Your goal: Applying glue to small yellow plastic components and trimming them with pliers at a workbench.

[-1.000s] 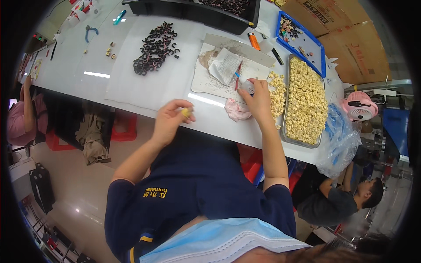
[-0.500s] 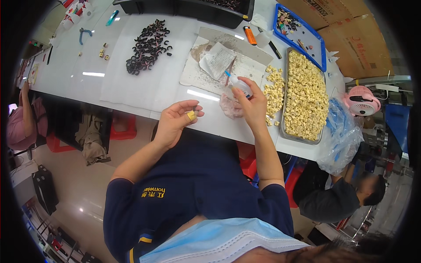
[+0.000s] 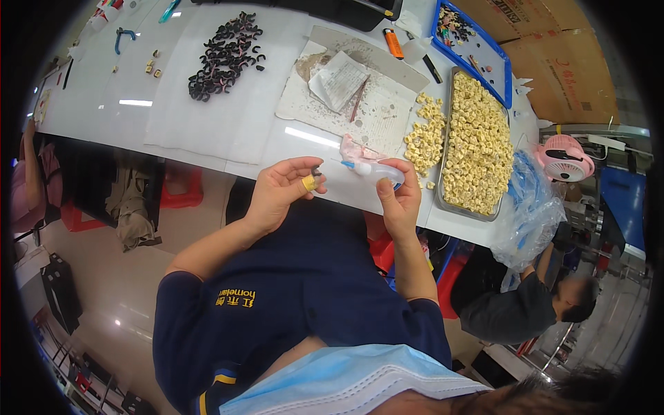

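Observation:
My left hand [image 3: 280, 194] pinches a small dark curved piece [image 3: 316, 171] between thumb and fingertips. A yellow patch [image 3: 308, 183] shows at the thumb's tip; whether it is a wrap or a small part is unclear. In my right hand [image 3: 401, 200] lies a translucent squeeze bottle [image 3: 384, 173] with a blue nozzle tip. Tilted nearly flat, its nozzle points left toward the dark piece, a short gap away. A crumpled pink cloth [image 3: 353, 149] sits just behind the bottle. Similar dark curved pieces [image 3: 221, 59] are heaped at the far left.
A metal tray [image 3: 477, 142] full of small yellow pieces stands right, loose yellow pieces [image 3: 424, 135] beside it. Behind my hands lies a stained cardboard sheet [image 3: 391, 104] with paper. An orange lighter [image 3: 393, 43], blue tray [image 3: 510, 76], pliers [image 3: 123, 38] and pink fan [image 3: 564, 159] surround the workspace.
My right hand has brought the bottle down and nearer to me, turning its nozzle from up-left to pointing left at my left hand. The left hand keeps its pinch. The view has shifted slightly.

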